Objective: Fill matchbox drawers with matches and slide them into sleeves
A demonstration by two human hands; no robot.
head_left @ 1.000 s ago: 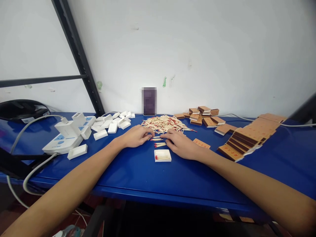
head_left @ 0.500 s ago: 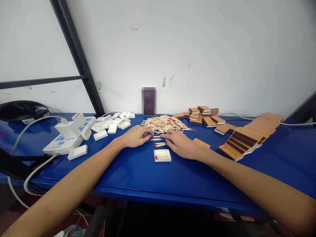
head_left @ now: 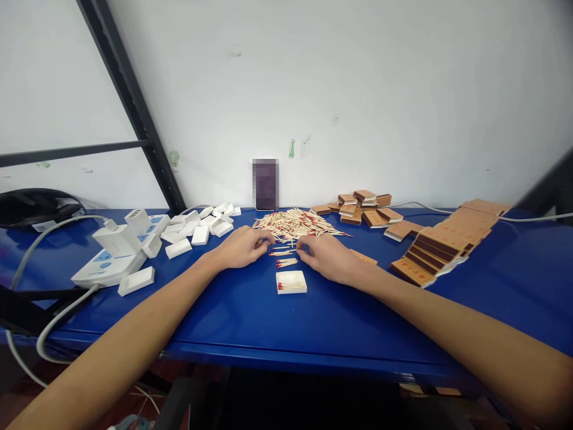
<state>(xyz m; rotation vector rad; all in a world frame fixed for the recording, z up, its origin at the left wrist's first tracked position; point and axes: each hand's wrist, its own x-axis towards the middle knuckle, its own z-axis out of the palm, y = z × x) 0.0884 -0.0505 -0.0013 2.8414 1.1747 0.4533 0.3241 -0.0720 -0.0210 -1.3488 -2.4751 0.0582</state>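
**Small Work in the Middle, Stock Around It**

A blue tabletop [head_left: 237, 322] carries everything. On its right, brown matchboxes [head_left: 447, 242] overlap in a long slanting row, likely to keep many together compactly. The match heap [head_left: 299, 223] lies at the back centre, just beyond both hands, probably so each reach is short. White matchbox trays [head_left: 200, 235] cluster on the left, well apart from the brown boxes, as though sorted by kind.

The left hand [head_left: 242, 246] and right hand [head_left: 329, 257] face each other, apparently to steady small sticks from both ends. The left thumb and forefinger curl close together; the right fingers bend downward. Whether either pinches a match cannot be told.

Nearest the person, one open tray [head_left: 291, 277] sits hollow side up, with several matches [head_left: 290, 286] inside. Between it and the heap, small match groups [head_left: 287, 262] lie crosswise, heads mostly left, seemingly to match the tray's length.
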